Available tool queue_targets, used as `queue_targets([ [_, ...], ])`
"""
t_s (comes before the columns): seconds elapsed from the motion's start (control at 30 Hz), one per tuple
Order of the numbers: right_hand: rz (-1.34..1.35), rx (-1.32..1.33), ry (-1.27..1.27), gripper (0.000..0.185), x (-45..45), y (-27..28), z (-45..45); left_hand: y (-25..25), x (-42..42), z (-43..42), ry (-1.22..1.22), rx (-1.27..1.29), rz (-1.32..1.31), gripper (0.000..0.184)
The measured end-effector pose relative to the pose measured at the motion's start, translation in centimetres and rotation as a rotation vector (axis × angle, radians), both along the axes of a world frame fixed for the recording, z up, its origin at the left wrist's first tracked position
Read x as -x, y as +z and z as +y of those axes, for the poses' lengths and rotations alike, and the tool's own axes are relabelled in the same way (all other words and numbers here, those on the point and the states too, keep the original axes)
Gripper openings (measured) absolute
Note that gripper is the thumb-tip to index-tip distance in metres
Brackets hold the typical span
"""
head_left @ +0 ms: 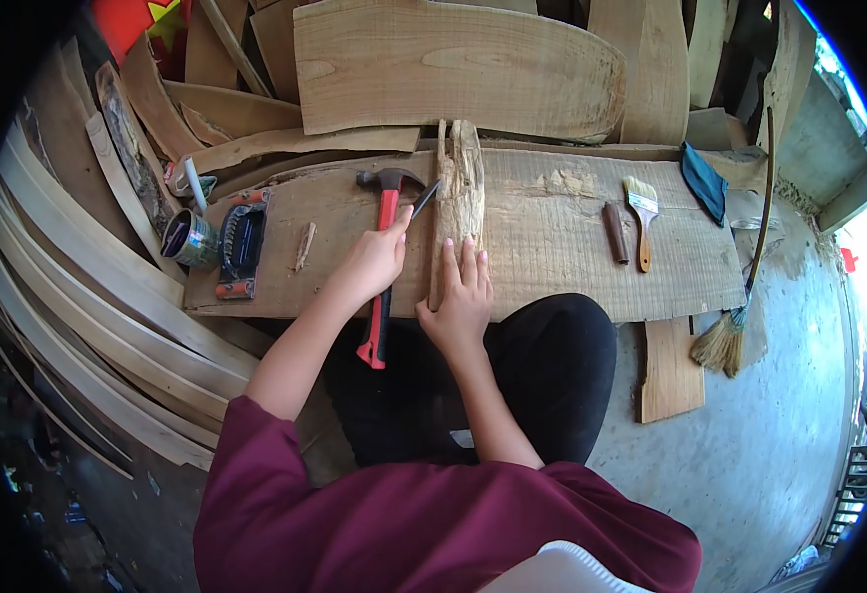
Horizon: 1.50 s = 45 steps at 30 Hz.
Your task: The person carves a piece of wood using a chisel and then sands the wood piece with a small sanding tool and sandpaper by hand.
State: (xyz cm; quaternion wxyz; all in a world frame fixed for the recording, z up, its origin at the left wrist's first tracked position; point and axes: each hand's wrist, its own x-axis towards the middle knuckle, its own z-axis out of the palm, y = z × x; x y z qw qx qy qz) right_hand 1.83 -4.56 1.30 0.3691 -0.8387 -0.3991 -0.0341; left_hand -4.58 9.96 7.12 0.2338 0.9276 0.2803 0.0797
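Note:
My left hand [379, 259] is closed around a tool with a narrow dark blade [426, 201]; its handle is hidden in my fist, so I cannot tell a knife from a chisel. The blade's tip meets the left edge of a rough, splintered strip of wood [465, 188]. This strip lies lengthwise away from me across a wide plank [552, 267]. My right hand [463, 295] lies on the strip's near part, fingers stretched out. Under and beside my left hand, a claw hammer [387, 208] with a red and black handle rests on the plank, its handle end past the near edge.
A sanding block [243, 245] and a can [194, 240] stand at left. On the right lie a paintbrush [643, 222], a brown wooden handle [615, 234] and a dark blue cloth [703, 184]. A broom [722, 341] leans beyond them. Boards [453, 69] stand behind; curved strips [107, 287] lie left.

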Motion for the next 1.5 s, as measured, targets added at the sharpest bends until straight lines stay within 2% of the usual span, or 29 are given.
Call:
queue_targets([
  [0.2,-0.010,-0.004,-0.011,0.091,0.1,0.0,0.0,-1.3,-1.9,1.5,0.021,-0.089,-0.024,0.046],
  [0.3,-0.015,-0.013,-0.015,0.091,0.1,-0.1,-0.1,-0.2,-1.6,0.9,-0.004,-0.111,0.041,0.047],
  [0.4,-0.012,0.010,-0.010,0.092,0.2,0.0,-0.1,0.2,-1.7,0.9,0.007,-0.053,0.064,0.048],
  [0.5,0.004,0.041,-0.007,0.097,0.4,0.3,-0.1,-0.5,-2.4,0.8,0.034,-0.110,0.050,0.048],
  [0.8,-0.012,-0.074,0.057,0.094,-0.5,-0.7,-1.0,-2.1,-3.0,0.4,0.065,-0.212,0.075,0.051],
  [0.87,0.075,-0.271,0.084,0.083,-0.2,-0.7,-1.4,-2.8,-3.3,0.5,0.067,-0.187,0.034,0.051],
  [0.9,0.074,-0.273,0.083,0.083,0.1,-0.6,-1.6,-3.2,-3.4,0.8,0.066,-0.189,0.034,0.051],
  [0.97,0.059,-0.460,0.044,0.067,0.9,-0.1,-2.1,-3.6,-3.6,1.1,0.050,-0.179,-0.001,0.052],
  [1.0,0.059,-0.464,0.041,0.067,1.2,0.0,-2.4,-4.0,-3.6,1.0,0.047,-0.182,0.000,0.052],
  [1.07,-0.034,-0.450,0.065,0.056,1.8,0.9,-3.1,-3.7,-3.6,0.0,0.092,-0.240,0.114,0.051],
  [1.1,-0.073,-0.523,0.027,0.038,2.0,1.5,-3.4,-3.6,-3.7,-0.1,0.089,-0.242,0.114,0.051],
  [1.13,-0.074,-0.526,0.023,0.038,2.2,1.2,-3.7,-3.6,-3.7,-0.2,0.097,-0.247,0.123,0.051],
  [1.2,0.020,-0.604,0.050,0.011,2.8,0.2,-4.5,-3.5,-3.7,0.0,0.104,-0.255,0.130,0.051],
  [1.23,0.022,-0.661,0.121,0.011,3.0,0.0,-4.8,-3.5,-3.7,0.3,0.092,-0.258,0.117,0.051],
  [1.27,0.023,-0.715,0.194,0.020,3.3,-0.5,-5.1,-3.6,-3.7,0.6,0.080,-0.260,0.104,0.051],
  [1.33,0.099,-0.607,0.338,0.029,4.2,-2.3,-6.0,-3.5,-3.6,0.9,0.076,-0.252,0.097,0.051],
  [1.4,0.208,-0.193,0.338,0.026,4.7,-3.8,-7.3,-3.4,-3.5,0.6,0.073,-0.243,0.091,0.051],
  [1.47,0.427,0.570,0.188,0.019,4.3,-5.2,-8.1,-3.5,-3.5,0.5,0.097,-0.261,0.111,0.051],
  [1.5,0.448,0.728,0.172,0.017,3.9,-8.3,-9.3,-3.5,-3.5,0.4,0.097,-0.266,0.110,0.051],
])
